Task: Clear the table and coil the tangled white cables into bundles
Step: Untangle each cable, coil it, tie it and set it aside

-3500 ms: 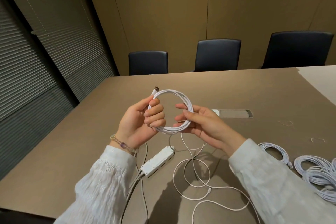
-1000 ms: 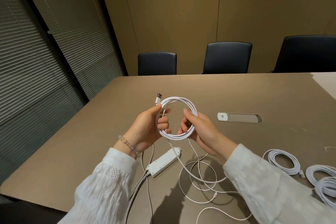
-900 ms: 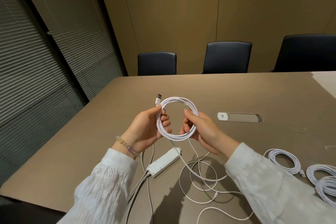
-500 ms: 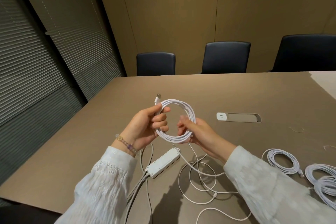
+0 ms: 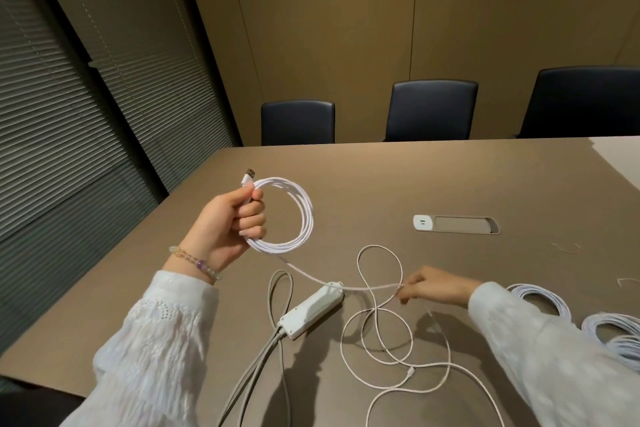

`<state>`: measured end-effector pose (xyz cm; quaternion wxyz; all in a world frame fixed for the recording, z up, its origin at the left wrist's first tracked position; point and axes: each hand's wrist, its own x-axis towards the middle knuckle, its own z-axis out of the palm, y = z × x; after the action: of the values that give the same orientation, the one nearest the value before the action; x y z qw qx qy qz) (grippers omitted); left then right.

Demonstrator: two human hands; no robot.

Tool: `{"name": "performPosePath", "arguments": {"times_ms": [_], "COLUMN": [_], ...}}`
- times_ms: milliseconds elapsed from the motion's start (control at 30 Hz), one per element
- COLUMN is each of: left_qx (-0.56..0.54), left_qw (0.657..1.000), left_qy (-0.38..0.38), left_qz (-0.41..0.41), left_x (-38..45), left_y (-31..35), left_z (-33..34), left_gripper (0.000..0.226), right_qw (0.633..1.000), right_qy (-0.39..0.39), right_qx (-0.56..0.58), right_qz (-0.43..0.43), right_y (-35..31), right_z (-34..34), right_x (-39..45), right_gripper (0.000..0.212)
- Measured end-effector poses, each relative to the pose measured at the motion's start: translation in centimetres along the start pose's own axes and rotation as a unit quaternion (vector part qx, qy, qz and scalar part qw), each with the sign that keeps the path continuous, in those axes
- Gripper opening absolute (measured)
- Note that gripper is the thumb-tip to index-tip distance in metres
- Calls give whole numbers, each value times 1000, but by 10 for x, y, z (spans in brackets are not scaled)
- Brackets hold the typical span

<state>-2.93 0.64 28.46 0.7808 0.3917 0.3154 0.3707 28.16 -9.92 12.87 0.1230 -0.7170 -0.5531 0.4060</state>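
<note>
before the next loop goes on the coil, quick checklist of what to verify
1. Left hand grips the coil firmly: ok.
2. Right hand pinches the loose cable: ok.
3. Strand from coil to right hand free of the power strip: not ok, it crosses the strip's far end.
4. Slack on the table untangled: not ok, loops overlap.
5. Free-end plug unsnagged: cannot tell.

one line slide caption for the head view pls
Left hand holds the coiled cable while right hand pinches its loose tail on the table.
</note>
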Motion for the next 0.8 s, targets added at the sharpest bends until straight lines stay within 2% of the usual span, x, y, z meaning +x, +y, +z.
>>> {"name": "performPosePath", "arguments": {"times_ms": [100, 200, 333, 533, 667, 733, 800], "left_qx": [49, 76, 90, 79, 78, 85, 63], "left_qw": [999, 997, 995, 994, 982, 979, 984], "left_qy": [18, 28, 34, 71, 108, 90, 50], "left_qz": [1, 9, 11, 41, 136, 160, 161], "left_x": [-2, 0, 5, 10, 16, 15, 10], "left_y": [-2, -12, -29, -54, -68, -71, -74], "left_z": [-6, -4, 7, 28, 40, 45, 52], "left_gripper": [34, 33, 33, 34, 34, 33, 33], "right_qw": [987, 950, 931, 911, 957, 967, 960], "right_qy": [58, 117, 139, 87, -14, -68, -124], "right_qx": [149, 290, 335, 381, 283, 242, 250], "right_qz": [-8, -3, -35, -133, -64, -24, 13], "right_y": [-5, -35, -88, -148, -169, -175, -177], "right_z": [-12, -20, -20, -3, 10, 14, 14], "right_x": [-6, -11, -21, -52, -67, -67, -63], "right_gripper": [34, 41, 32, 25, 26, 25, 24]}}
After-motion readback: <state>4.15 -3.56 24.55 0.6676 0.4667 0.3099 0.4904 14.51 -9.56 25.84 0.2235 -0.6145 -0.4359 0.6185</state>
